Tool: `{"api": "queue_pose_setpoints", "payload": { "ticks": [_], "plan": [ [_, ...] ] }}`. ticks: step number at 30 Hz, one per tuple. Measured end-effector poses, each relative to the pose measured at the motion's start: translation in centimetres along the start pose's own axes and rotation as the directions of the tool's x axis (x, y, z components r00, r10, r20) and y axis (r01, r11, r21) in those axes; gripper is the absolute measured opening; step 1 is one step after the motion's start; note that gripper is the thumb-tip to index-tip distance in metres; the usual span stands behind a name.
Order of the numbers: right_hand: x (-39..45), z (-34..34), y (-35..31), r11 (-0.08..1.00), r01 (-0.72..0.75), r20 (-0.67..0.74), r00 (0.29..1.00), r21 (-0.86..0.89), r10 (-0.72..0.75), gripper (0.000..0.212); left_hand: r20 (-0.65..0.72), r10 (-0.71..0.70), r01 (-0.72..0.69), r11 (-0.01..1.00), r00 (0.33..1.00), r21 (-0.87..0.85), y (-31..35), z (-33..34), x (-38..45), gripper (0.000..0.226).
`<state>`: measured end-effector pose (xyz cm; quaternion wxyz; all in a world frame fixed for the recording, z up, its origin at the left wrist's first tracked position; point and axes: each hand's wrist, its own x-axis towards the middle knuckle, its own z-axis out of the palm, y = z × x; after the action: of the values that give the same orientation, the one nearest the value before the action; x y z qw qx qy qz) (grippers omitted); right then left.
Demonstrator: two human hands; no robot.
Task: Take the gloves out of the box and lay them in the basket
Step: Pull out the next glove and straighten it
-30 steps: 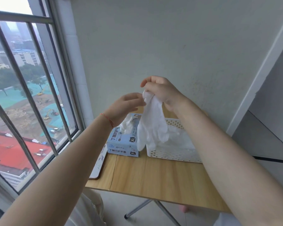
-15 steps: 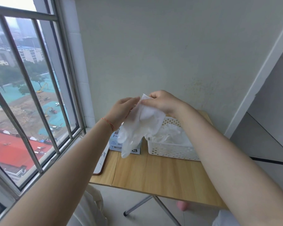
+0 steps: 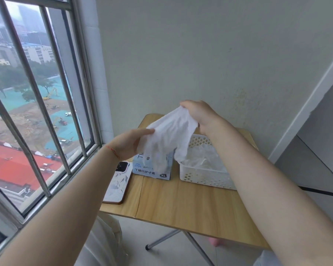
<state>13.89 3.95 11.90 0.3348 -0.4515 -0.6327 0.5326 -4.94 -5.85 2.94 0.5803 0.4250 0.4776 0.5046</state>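
Note:
A white glove (image 3: 169,139) hangs stretched in the air between both hands, above the box and the basket's left end. My right hand (image 3: 199,116) pinches its upper edge. My left hand (image 3: 132,144) holds its lower left edge between thumb and fingers. The light blue glove box (image 3: 152,170) stands on the table, its top hidden behind the glove. To its right is the white perforated basket (image 3: 202,178), with several crumpled white gloves (image 3: 202,159) lying in it.
A phone (image 3: 118,182) in a pale case lies on the wooden folding table (image 3: 181,204) left of the box, near the table's left edge. A barred window runs along the left, a plain wall stands behind the table.
The glove was hanging from my right hand alone; my left hand has taken its other edge and the two hands have spread it out. The camera now looks lower, showing the phone.

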Motion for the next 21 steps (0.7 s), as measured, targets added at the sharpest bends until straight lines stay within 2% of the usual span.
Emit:
{"api": "queue_pose_setpoints", "payload": {
  "ticks": [1,3,5,7,10,14,18,21],
  "plan": [
    [0.2,-0.1,0.2,0.999,-0.044,-0.003,0.999,0.025,0.044,0.028,-0.039,0.014,-0.016,0.999,0.999,-0.048,0.2,-0.3,0.4,0.044],
    [0.3,-0.5,0.8,0.992,-0.107,0.001,0.994,0.069,0.107,0.033,-0.151,0.024,-0.028,0.999,0.988,-0.026,0.7,-0.4,1.2,0.046],
    [0.4,-1.1,1.8,0.985,-0.146,-0.019,0.989,0.090,0.149,0.029,-0.279,0.062,-0.017,0.987,0.958,0.159,1.0,0.3,2.4,0.040],
    [0.8,-2.5,3.6,0.984,-0.168,-0.068,0.983,0.066,0.172,0.025,-0.325,0.119,0.017,0.922,0.938,0.386,1.0,2.2,3.9,0.024],
    [1.2,-4.7,6.5,0.978,-0.206,-0.129,0.971,-0.033,0.200,0.017,-0.287,0.205,0.020,0.783,0.936,0.622,0.6,4.7,6.6,0.019],
    [1.7,-8.8,9.8,0.957,-0.222,-0.234,0.956,-0.187,0.176,0.021,-0.203,0.232,0.045,0.548,0.951,0.835,0.3,8.3,10.0,0.016],
    [1.5,-12.5,11.9,0.894,-0.205,-0.293,0.952,-0.397,0.088,0.019,-0.146,0.188,0.060,0.403,0.971,0.913,-0.2,11.8,12.6,0.017],
    [1.2,-14.2,13.0,0.762,-0.210,-0.329,0.944,-0.612,-0.004,0.030,-0.124,0.155,0.070,0.313,0.980,0.947,-1.0,13.6,14.0,0.023]
  ]
}}
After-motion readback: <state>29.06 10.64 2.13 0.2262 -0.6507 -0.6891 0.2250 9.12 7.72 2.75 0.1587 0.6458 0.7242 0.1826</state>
